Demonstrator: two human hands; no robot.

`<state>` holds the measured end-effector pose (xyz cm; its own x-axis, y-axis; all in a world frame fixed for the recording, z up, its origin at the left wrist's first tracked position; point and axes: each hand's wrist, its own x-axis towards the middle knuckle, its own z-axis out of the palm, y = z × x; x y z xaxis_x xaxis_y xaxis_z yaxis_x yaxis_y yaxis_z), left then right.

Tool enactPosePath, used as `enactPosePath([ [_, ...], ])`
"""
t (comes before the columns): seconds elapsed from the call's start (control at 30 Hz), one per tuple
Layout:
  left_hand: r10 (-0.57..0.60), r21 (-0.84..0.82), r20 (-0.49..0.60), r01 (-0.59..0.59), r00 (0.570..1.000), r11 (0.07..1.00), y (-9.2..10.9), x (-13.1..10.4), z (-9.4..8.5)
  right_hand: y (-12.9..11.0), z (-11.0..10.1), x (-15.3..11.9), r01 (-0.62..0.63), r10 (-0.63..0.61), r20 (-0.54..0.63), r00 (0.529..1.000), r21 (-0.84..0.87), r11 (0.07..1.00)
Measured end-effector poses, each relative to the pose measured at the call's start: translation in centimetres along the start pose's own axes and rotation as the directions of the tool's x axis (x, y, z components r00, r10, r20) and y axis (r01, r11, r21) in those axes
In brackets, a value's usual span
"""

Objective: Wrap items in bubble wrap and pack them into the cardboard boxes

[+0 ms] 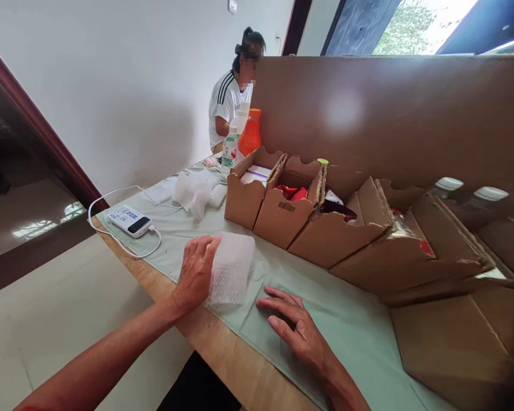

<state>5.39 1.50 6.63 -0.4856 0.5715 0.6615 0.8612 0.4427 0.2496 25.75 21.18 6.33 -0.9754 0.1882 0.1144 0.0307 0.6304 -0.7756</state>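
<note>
The bubble wrap lies on the green cloth near the table's wooden edge. The left hand grasps its left side, fingers curled around it. The right hand, just beside, holds nothing, fingers loosely spread. Beyond stand cardboard bins in a row; a power bank lies to the left, near crumpled wrap.

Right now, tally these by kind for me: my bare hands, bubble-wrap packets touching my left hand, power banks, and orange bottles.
Bare hands, left hand and right hand: 2
Bubble-wrap packet: 1
White power bank: 1
Orange bottle: 1
Total: 5
</note>
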Motion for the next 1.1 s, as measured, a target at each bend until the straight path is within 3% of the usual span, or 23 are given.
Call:
enactPosePath([
  [0.1, -0.093, -0.025, -0.094, 0.092, 0.991, 0.995, -2.1, 1.7, 0.0, 0.3, 0.0, 0.0, -0.009, 0.009, -0.018, 1.000, -0.038, 0.999],
  [0.23, -0.216, -0.120, -0.139, 0.200, 0.967, 0.972, -5.8, 4.4, -1.4, 0.5, -0.1, 0.0, -0.001, -0.002, -0.043, 0.999, -0.057, 0.998],
  [0.33, -0.317, -0.180, -0.222, 0.281, 0.922, 0.943, -8.7, 7.3, -1.9, 0.7, -0.2, 0.1, -0.002, -0.002, -0.055, 0.998, -0.061, 0.998],
  [0.4, -0.432, -0.214, -0.202, 0.390, 0.879, 0.895, -9.9, 9.5, -1.3, 0.9, -0.1, 0.1, 0.006, -0.010, -0.064, 0.998, -0.061, 0.998],
  [0.5, -0.584, -0.312, -0.055, 0.541, 0.810, 0.781, -10.5, 12.2, 0.3, 1.1, 0.0, 0.2, 0.024, -0.029, -0.076, 0.997, -0.060, 0.998],
  [0.57, -0.622, -0.376, -0.001, 0.576, 0.783, 0.725, -10.4, 13.2, 0.9, 1.1, 0.1, 0.2, 0.024, -0.028, -0.076, 0.997, -0.057, 0.998],
  [0.63, -0.637, -0.440, 0.015, 0.577, 0.771, 0.688, -9.9, 13.4, 0.5, 1.0, 0.1, 0.1, 0.012, -0.015, -0.065, 0.998, -0.045, 0.999],
  [0.73, -0.647, -0.546, 0.006, 0.544, 0.763, 0.637, -7.8, 12.4, -1.6, 0.8, 0.2, 0.1, -0.026, 0.026, -0.061, 0.998, 0.003, 1.000],
  [0.83, -0.521, -0.603, -0.100, 0.365, 0.848, 0.710, -3.4, 9.5, -3.9, 0.4, 0.1, 0.1, -0.098, 0.110, -0.086, 0.990, 0.140, 0.985],
  [0.9, -0.301, -0.527, -0.139, 0.187, 0.944, 0.829, 0.6, 6.8, -4.5, -0.1, 0.1, 0.0, -0.124, 0.172, -0.127, 0.977, 0.318, 0.940],
  [0.97, -0.085, -0.534, -0.055, 0.042, 0.995, 0.844, 4.7, 3.8, -4.2, -0.8, 0.0, -0.2, -0.089, 0.197, -0.148, 0.969, 0.534, 0.841],
  [1.03, 0.190, -0.567, 0.086, -0.109, 0.978, 0.816, 8.0, 1.1, -3.5, -1.4, -0.3, -0.4, -0.067, 0.229, -0.145, 0.963, 0.691, 0.720],
  [1.1, 0.417, -0.577, 0.178, -0.248, 0.891, 0.778, 9.6, -0.7, -3.1, -1.5, -0.9, -0.6, -0.122, 0.344, -0.142, 0.928, 0.757, 0.642],
])
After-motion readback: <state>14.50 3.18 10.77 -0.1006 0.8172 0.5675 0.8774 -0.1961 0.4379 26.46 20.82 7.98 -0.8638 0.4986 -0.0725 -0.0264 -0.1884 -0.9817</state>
